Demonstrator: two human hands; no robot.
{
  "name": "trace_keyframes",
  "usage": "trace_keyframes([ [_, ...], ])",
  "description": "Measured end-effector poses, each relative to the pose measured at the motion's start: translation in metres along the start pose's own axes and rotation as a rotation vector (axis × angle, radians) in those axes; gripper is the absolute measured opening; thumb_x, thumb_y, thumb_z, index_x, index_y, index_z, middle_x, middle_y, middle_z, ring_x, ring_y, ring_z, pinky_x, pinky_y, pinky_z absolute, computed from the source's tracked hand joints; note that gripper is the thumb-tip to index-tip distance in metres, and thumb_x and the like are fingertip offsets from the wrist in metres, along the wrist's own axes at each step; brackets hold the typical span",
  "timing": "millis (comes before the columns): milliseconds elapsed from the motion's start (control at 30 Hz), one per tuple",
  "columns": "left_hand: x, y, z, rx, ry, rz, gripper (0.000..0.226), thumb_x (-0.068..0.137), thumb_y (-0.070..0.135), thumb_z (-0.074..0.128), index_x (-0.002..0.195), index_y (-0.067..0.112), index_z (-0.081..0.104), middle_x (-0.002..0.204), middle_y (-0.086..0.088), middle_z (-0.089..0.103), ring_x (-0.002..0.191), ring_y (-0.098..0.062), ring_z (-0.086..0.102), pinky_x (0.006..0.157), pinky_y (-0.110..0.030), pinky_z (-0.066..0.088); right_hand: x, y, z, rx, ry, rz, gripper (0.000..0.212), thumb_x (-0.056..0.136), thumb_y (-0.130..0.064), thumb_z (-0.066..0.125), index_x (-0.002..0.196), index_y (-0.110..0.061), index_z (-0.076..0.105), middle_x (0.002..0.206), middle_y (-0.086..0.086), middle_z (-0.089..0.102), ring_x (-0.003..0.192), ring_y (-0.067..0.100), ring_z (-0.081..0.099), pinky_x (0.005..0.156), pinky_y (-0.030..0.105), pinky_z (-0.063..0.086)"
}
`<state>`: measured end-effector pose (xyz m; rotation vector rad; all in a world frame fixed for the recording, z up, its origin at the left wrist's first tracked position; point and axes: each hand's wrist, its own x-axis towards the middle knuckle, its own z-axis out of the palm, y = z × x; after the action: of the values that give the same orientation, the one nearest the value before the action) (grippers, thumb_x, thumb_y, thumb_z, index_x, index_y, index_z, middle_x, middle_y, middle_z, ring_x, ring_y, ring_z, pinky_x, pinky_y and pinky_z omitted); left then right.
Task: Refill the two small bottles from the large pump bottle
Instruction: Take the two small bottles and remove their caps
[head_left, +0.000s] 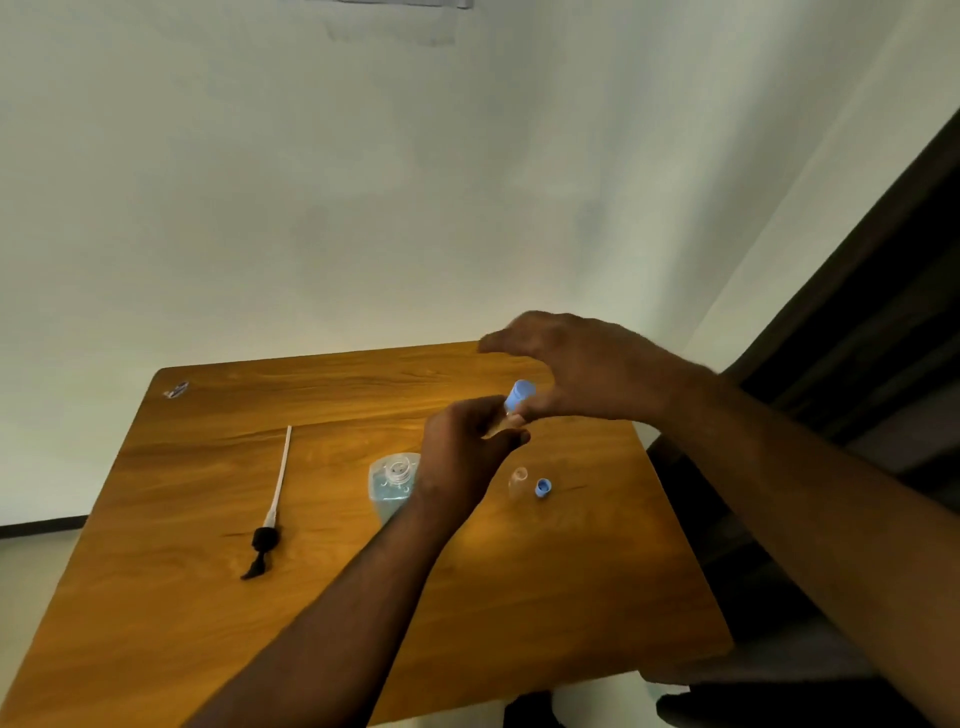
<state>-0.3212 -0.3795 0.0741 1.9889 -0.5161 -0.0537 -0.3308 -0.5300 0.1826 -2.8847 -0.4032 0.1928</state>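
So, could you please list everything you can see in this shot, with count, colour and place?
table: one, brown wood, fills the lower frame
large bottle: one, clear with bluish liquid, open neck, table centre
pump with tube: one, black head, white tube, lying left of the large bottle
small bottle: one, clear, uncapped, right of centre
loose cap: one, blue, beside that bottle
capped small bottle: one, blue cap, held above the table
left hand: grip on its body
right hand: at its cap

No legible text; table sticker (175, 389) blurred
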Motion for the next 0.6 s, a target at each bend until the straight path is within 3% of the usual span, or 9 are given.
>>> trace_keyframes([
  [67,-0.006,0.002,0.0,0.001,-0.01,0.018,0.027,0.078,0.014,0.078,0.104,0.017,0.073,0.085,0.017,0.065,0.076,0.023,0.056,0.066,0.001,0.042,-0.002,-0.006,0.009,-0.225,0.013,0.075,0.05,0.082,-0.053,0.063,0.126,-0.03,0.054,0.126,-0.004,0.059,0.107,0.016,0.058,0.082,0.032,0.049],
  [167,-0.009,0.001,0.004,0.003,-0.037,0.015,0.022,0.078,0.015,0.078,0.099,0.016,0.072,0.077,0.019,0.062,0.07,0.021,0.055,0.062,0.0,0.042,-0.006,-0.009,0.018,-0.183,-0.014,-0.022,0.019,0.089,-0.03,0.063,0.105,-0.022,0.068,0.105,-0.001,0.066,0.09,0.014,0.06,0.074,0.03,0.052],
  [233,-0.01,-0.002,0.006,0.02,-0.061,0.006,0.018,0.078,0.016,0.078,0.094,0.016,0.071,0.069,0.02,0.058,0.066,0.015,0.056,0.059,-0.001,0.041,-0.011,-0.001,0.023,-0.082,0.045,-0.088,0.018,0.088,-0.015,0.064,0.104,-0.018,0.07,0.103,0.002,0.064,0.09,0.015,0.06,0.074,0.031,0.053],
  [333,-0.012,-0.014,0.01,0.031,-0.084,-0.078,0.023,0.077,0.019,0.079,0.098,0.015,0.071,0.07,0.014,0.059,0.061,0.004,0.055,0.055,-0.008,0.042,-0.026,0.019,0.03,0.085,0.258,-0.089,0.03,0.084,-0.004,0.066,0.112,-0.015,0.069,0.107,0.002,0.06,0.092,0.011,0.059,0.075,0.021,0.052],
  [467,-0.021,-0.034,0.029,-0.03,-0.047,-0.174,0.032,0.075,0.019,0.081,0.104,0.015,0.068,0.088,0.001,0.07,0.081,-0.014,0.065,0.071,-0.029,0.053,-0.043,0.044,0.064,0.439,0.492,0.111,0.032,0.078,-0.001,0.072,0.105,-0.018,0.07,0.105,-0.006,0.057,0.098,0.007,0.059,0.082,0.015,0.053],
  [533,-0.026,-0.045,0.043,-0.064,-0.054,-0.22,0.035,0.077,0.017,0.08,0.109,0.016,0.066,0.094,0.007,0.068,0.089,-0.008,0.064,0.077,-0.021,0.052,-0.043,0.049,0.1,0.667,0.453,0.29,0.03,0.076,-0.007,0.076,0.096,-0.027,0.067,0.099,-0.015,0.061,0.095,0.004,0.061,0.079,0.018,0.054],
  [600,-0.035,-0.058,0.056,-0.072,-0.096,-0.252,0.035,0.078,0.015,0.078,0.11,0.018,0.064,0.094,0.013,0.065,0.094,-0.004,0.063,0.077,-0.011,0.049,-0.044,0.053,0.146,0.734,0.389,0.43,0.029,0.075,-0.01,0.077,0.094,-0.029,0.065,0.097,-0.014,0.065,0.092,0.003,0.061,0.073,0.018,0.052],
])
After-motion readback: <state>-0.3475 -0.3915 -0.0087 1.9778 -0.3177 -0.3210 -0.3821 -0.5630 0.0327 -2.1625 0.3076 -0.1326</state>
